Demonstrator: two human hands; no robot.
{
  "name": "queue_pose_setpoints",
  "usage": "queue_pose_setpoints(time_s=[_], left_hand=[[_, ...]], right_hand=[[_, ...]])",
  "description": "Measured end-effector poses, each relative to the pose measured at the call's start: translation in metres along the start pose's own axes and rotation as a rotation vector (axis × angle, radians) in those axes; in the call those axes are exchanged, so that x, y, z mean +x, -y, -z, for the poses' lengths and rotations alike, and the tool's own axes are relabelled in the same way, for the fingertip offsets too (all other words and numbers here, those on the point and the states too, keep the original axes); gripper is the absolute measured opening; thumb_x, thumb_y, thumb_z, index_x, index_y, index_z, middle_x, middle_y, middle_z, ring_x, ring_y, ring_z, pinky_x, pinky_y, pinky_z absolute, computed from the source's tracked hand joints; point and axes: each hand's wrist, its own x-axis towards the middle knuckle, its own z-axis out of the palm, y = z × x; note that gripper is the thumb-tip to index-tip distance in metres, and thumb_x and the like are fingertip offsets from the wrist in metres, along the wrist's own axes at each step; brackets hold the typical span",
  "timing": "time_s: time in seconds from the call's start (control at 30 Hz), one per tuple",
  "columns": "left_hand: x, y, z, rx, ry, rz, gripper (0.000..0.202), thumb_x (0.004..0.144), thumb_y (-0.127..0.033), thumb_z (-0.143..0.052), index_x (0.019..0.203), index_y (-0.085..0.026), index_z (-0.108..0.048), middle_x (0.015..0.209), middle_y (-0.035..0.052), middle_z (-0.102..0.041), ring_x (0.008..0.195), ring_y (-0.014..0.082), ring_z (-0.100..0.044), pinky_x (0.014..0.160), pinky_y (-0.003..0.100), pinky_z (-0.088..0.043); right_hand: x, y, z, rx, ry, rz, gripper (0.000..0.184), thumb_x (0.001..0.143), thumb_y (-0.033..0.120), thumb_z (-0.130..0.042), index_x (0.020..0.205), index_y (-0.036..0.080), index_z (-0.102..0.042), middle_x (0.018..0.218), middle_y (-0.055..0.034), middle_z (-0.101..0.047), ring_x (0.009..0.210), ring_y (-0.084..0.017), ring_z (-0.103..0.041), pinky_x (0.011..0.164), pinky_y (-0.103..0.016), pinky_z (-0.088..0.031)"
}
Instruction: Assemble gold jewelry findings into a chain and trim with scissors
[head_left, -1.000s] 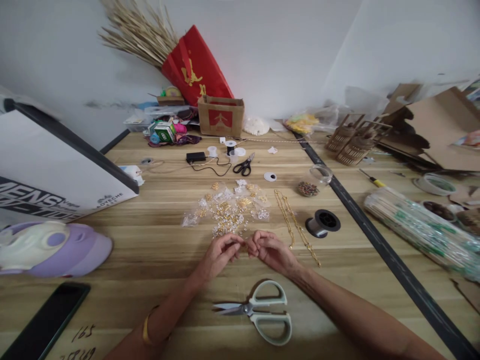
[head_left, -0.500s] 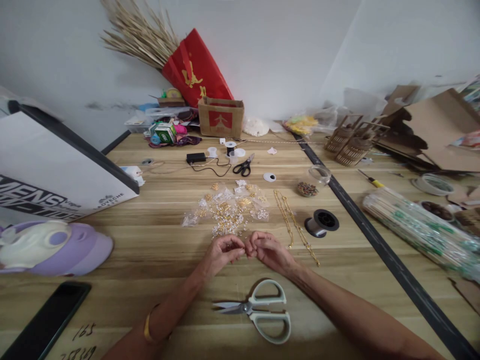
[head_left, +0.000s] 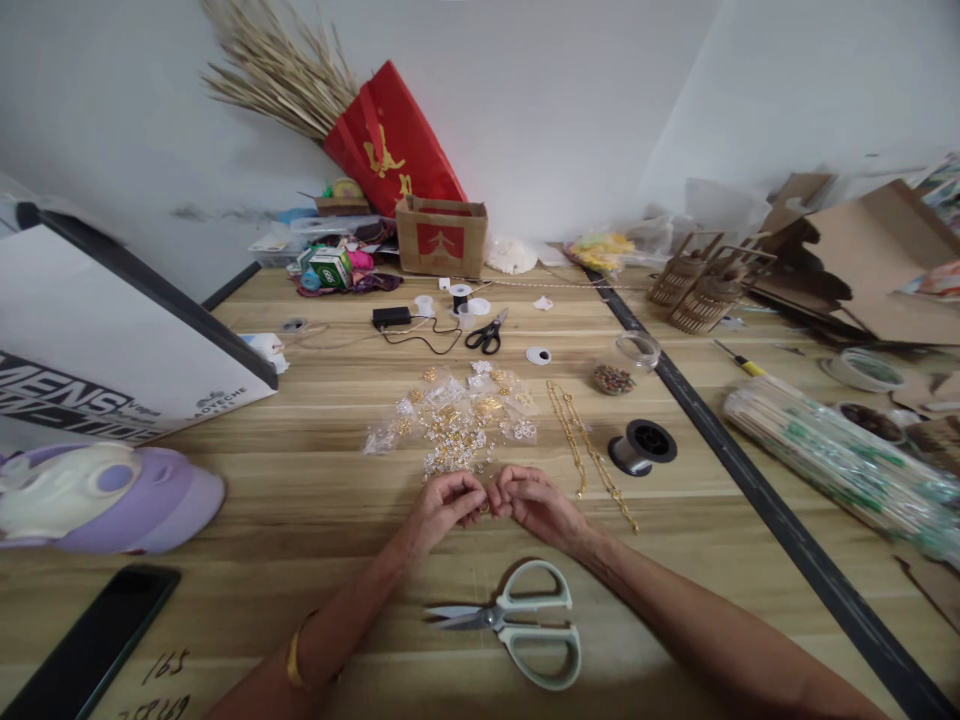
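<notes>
My left hand [head_left: 442, 505] and my right hand [head_left: 534, 502] meet fingertip to fingertip just above the wooden table [head_left: 315, 500], both pinched on a tiny gold piece [head_left: 486, 506] between them. Right behind the hands lies a scatter of small clear bags with gold and silver findings [head_left: 459, 418]. A gold chain [head_left: 589, 448] runs along the table to the right of my right hand. Pale green scissors [head_left: 525, 622] lie shut near the table's front, between my forearms.
A spool of thin wire [head_left: 643, 445], a small jar of beads [head_left: 616, 377] and black scissors [head_left: 487, 332] lie further back. A white box [head_left: 105, 340], a purple mask [head_left: 105, 498] and a phone [head_left: 94, 640] sit at the left. Wrapped sticks [head_left: 840, 455] and cardboard lie right.
Both hands stay pinched together at the same spot; the fingers have shifted only slightly around the small piece.
</notes>
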Motion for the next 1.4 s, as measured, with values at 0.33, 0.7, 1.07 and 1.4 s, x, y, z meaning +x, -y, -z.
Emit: queue_pose_setpoints(time_s=[0.33,0.7,1.07,1.4], left_hand=[[-0.001,-0.001,0.001,-0.095,0.031,0.051,0.027,0.067,-0.033,-0.072,0.081,-0.013,-0.061,0.075,0.002,-0.063,0.059,0.009,-0.052,0.055,0.021,-0.041],[0.0,0.002,-0.002,-0.07,-0.023,0.003,0.024,0.067,-0.033,-0.072,0.074,-0.012,-0.061,0.067,0.0013,-0.063,0.057,0.0093,-0.053,0.056,0.021,-0.04],[0.001,0.003,-0.005,-0.078,-0.035,-0.034,0.029,0.058,-0.029,-0.079,0.071,-0.012,-0.059,0.072,0.0031,-0.065,0.068,0.0135,-0.06,0.066,0.025,-0.046],[0.0,0.001,-0.008,-0.07,-0.077,-0.069,0.026,0.061,-0.03,-0.077,0.069,-0.012,-0.06,0.07,0.0033,-0.065,0.065,0.0139,-0.061,0.066,0.026,-0.048]], right_hand=[[0.001,0.002,0.001,0.039,-0.043,-0.025,0.011,0.075,0.019,-0.065,0.067,0.011,-0.061,0.067,-0.0037,-0.061,0.063,-0.011,-0.057,0.062,-0.022,-0.044],[0.001,0.001,0.0,0.035,-0.03,-0.035,0.012,0.075,0.02,-0.067,0.068,0.012,-0.062,0.068,-0.0031,-0.062,0.063,-0.011,-0.057,0.062,-0.022,-0.044],[0.002,0.0,0.003,0.03,-0.01,-0.048,0.011,0.076,0.019,-0.064,0.069,0.012,-0.061,0.069,-0.0036,-0.062,0.06,-0.01,-0.057,0.061,-0.021,-0.045],[0.003,-0.001,0.006,0.035,-0.015,-0.055,0.011,0.076,0.019,-0.065,0.07,0.011,-0.06,0.069,-0.0032,-0.062,0.059,-0.01,-0.058,0.06,-0.021,-0.045]])
